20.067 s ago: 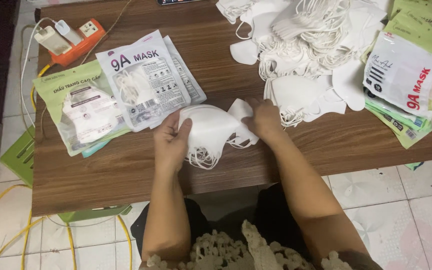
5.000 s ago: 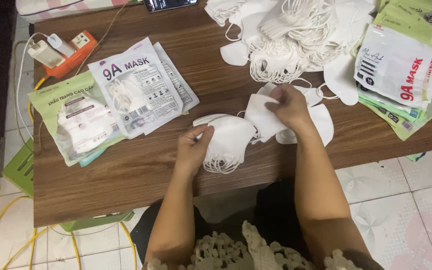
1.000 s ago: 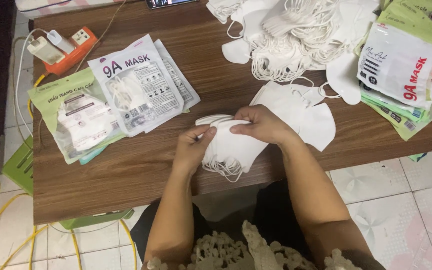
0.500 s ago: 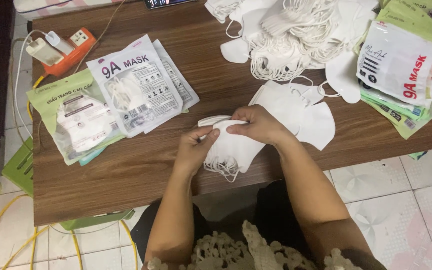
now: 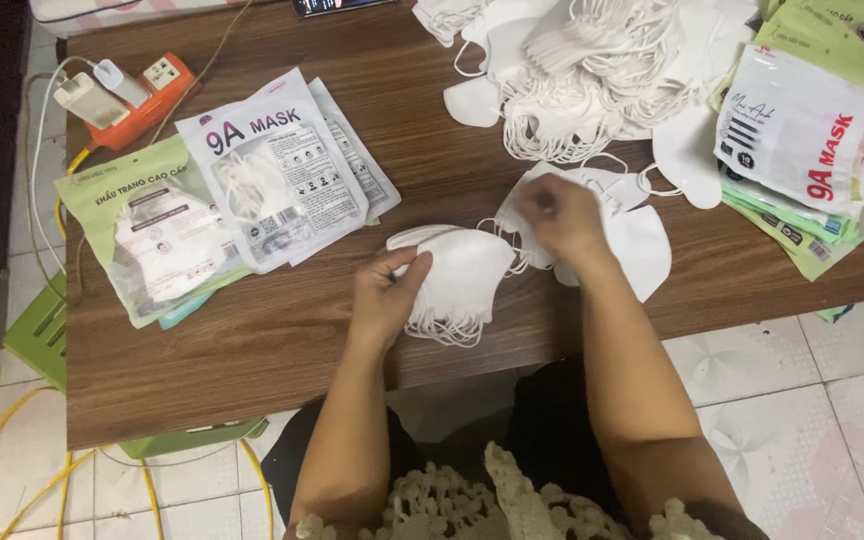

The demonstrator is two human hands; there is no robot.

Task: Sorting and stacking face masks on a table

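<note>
While we look down from the head camera, our left hand point(image 5: 384, 296) has its fingers point(image 5: 414, 272) closed around a small stack of folded white face masks point(image 5: 457, 280) near the front edge of the brown wooden bench point(image 5: 252, 340), their ear loops trailing toward us. Our right hand point(image 5: 559, 212) rests, fingers curled, on loose masks point(image 5: 642, 245) just beside the stack; the hand is blurred, so we cannot tell whether it grips one.

Risk, as we judge it: the dangling loops could snag on neighbouring masks and drag them along, and the stack could fan out, since only one hand pinches it at one end.

Behind lies a large tangled heap of masks point(image 5: 592, 70). At far right sits a pile of white and green printed pouches point(image 5: 812, 140); at left, filled pouches point(image 5: 252, 190) overlap one another. An orange power strip point(image 5: 142, 95) with a white plug occupies the far left corner.

Below the bench we see pale floor tiles point(image 5: 812, 430), yellow cable point(image 5: 12, 470) and a green stool point(image 5: 42, 335).
</note>
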